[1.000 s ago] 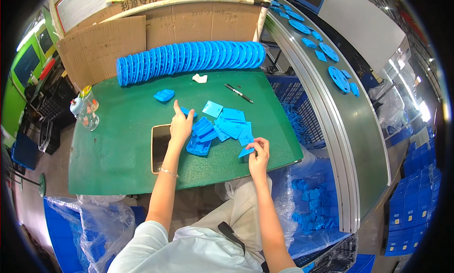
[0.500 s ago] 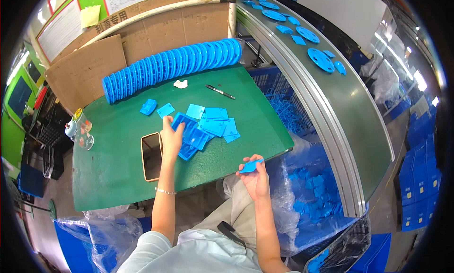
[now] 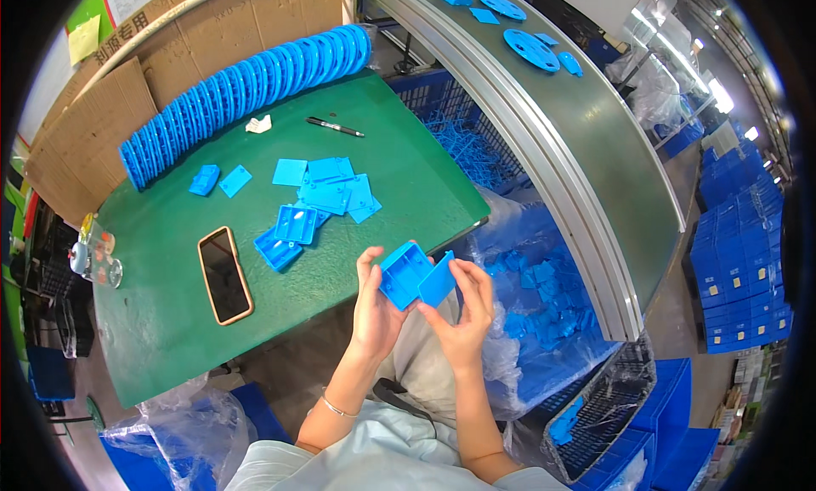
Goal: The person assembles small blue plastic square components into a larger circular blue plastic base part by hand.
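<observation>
My left hand (image 3: 377, 314) holds a hollow blue plastic box (image 3: 403, 275), its open side facing up toward me. In my right hand (image 3: 466, 314) a flat blue cover plate (image 3: 437, 280) is pinched between thumb and fingers. The plate tilts at the box's right edge; whether the two touch I cannot tell. Both hands are in front of the table's near right edge, above my lap. On the green table (image 3: 178, 295) lie two more open boxes (image 3: 296, 225), partly against a loose pile of flat blue plates (image 3: 327, 193).
A long row of blue ring-shaped discs (image 3: 246, 91) lies along the cardboard at the back. A phone (image 3: 225, 274), a pen (image 3: 335, 127) and a jar (image 3: 106, 266) are on the table. Right, a conveyor (image 3: 586, 142) carries blue parts past a plastic-lined bin (image 3: 544, 295).
My left hand has picked up a box from the table and brought it right, to the plate in my right hand. The view has shifted, moving the table leftward and up.
</observation>
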`<state>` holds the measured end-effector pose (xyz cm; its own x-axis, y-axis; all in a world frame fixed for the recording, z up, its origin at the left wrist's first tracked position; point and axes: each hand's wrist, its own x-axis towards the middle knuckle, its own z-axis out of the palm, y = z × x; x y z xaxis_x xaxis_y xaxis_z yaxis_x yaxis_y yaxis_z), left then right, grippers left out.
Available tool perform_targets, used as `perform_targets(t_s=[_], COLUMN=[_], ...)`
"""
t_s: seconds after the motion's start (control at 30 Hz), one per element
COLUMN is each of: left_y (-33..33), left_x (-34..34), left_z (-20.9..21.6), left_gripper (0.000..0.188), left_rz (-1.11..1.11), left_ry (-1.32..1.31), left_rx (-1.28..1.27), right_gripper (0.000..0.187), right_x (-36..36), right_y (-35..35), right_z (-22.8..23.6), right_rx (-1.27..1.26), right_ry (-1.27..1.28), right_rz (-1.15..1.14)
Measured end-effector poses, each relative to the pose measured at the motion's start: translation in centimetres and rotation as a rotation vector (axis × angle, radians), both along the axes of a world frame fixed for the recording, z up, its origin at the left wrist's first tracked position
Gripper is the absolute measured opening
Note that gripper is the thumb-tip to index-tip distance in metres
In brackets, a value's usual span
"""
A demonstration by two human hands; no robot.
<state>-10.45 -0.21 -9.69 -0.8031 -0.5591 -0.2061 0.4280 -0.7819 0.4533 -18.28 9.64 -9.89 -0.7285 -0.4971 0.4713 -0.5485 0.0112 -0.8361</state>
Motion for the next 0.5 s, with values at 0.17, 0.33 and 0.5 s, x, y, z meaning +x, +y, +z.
perform_targets(t_s=[0.17,0.33,0.5], left_y=[1.6,2.1,1.9], left_x=[-0.6,-1.0,-0.9], left_z=[0.1,-0.1,-0.7], left_gripper=[0.049,0.055,0.055], left_rz=[-0.029,-0.04,0.013], left_ry=[0.061,0.044,0.032], left_rx=[-0.215,-0.313,-0.369], right_gripper=[0.065,0.067,0.065], right_x=[-0.2,-0.6,-0.2], right_y=[0.6,0.8,0.3], right_z=[0.8,0.9,1.0], right_rx=[0.087,0.136,0.176], right_ry=[0.155,0.218,0.202], right_rz=[0.008,0.028,0.031])
